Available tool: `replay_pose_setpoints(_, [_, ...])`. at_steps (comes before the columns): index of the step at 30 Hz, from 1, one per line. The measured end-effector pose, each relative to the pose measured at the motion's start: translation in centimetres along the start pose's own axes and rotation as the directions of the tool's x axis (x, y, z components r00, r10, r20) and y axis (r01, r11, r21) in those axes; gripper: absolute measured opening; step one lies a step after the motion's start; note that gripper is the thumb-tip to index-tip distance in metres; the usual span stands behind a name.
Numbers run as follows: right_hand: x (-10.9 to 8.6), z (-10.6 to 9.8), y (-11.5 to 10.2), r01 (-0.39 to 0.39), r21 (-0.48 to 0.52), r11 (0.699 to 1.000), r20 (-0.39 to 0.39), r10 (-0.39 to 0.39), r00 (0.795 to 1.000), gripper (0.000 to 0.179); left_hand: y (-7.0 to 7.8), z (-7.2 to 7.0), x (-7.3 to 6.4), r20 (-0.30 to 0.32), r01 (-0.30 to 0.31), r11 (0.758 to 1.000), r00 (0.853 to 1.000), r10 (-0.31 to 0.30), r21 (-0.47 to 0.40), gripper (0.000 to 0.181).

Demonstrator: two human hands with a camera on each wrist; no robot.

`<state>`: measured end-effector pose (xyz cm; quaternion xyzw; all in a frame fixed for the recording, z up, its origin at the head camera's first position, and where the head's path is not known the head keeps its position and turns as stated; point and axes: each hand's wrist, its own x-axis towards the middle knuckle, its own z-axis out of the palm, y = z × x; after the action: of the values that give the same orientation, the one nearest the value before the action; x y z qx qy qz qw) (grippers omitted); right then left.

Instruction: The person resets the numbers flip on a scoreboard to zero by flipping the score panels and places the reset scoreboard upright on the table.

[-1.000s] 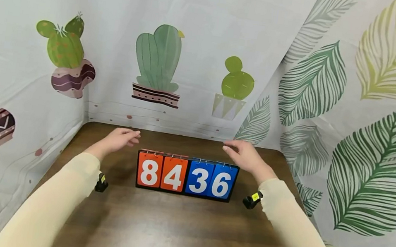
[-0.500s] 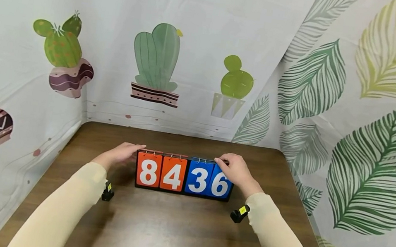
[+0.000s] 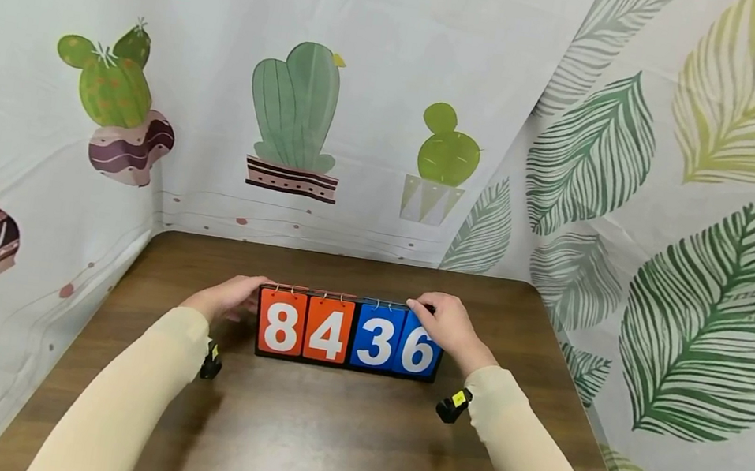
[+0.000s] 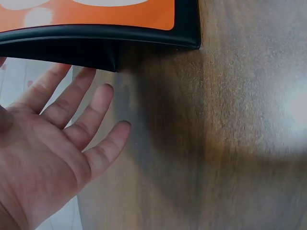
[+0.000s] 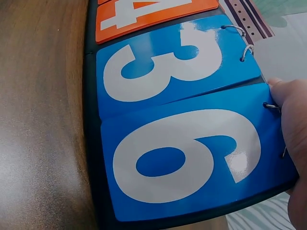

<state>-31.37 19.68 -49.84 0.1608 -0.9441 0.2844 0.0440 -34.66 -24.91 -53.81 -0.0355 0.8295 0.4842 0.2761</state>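
Observation:
A tabletop flip scoreboard [image 3: 352, 333] stands on the table, two orange cards reading 8 and 4 on its left and two blue cards reading 3 and 6 on its right. My right hand [image 3: 449, 324] pinches its top right corner, the thumb [image 5: 288, 105] at the ring edge above the blue 6 card [image 5: 192, 158]; the other fingers are behind the board, mostly hidden. At the left end is my left hand [image 3: 226, 297], touching the top left corner. In the left wrist view its fingers [image 4: 98, 103] are spread and fairly straight, some reaching behind the black frame [image 4: 187, 28].
The brown wooden table [image 3: 322, 435] extends in front of the scoreboard. White curtains with cactus prints [image 3: 296, 113] and leaf prints [image 3: 716, 328] stand close behind and on both sides. A black wrist camera [image 3: 451, 406] hangs under each forearm.
Both hands came down and inward from above the table to the scoreboard's top corners. Over the last half second they have barely moved; the scoreboard stays in place.

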Motion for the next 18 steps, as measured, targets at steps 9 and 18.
replay_pose_setpoints(9, [0.2, 0.1, 0.1, 0.003, 0.016, 1.000, 0.003, -0.003, 1.000, 0.028, -0.1, 0.8, 1.4, -0.034, 0.058, 0.998, 0.998, -0.059, -0.019, 0.069])
replay_pose_setpoints(18, [0.3, 0.1, 0.3, 0.015, 0.005, 1.000, 0.001, -0.015, 1.000, 0.027, 0.0, 0.9, 1.6, -0.016, 0.078, 0.997, 0.997, -0.079, -0.024, 0.066])
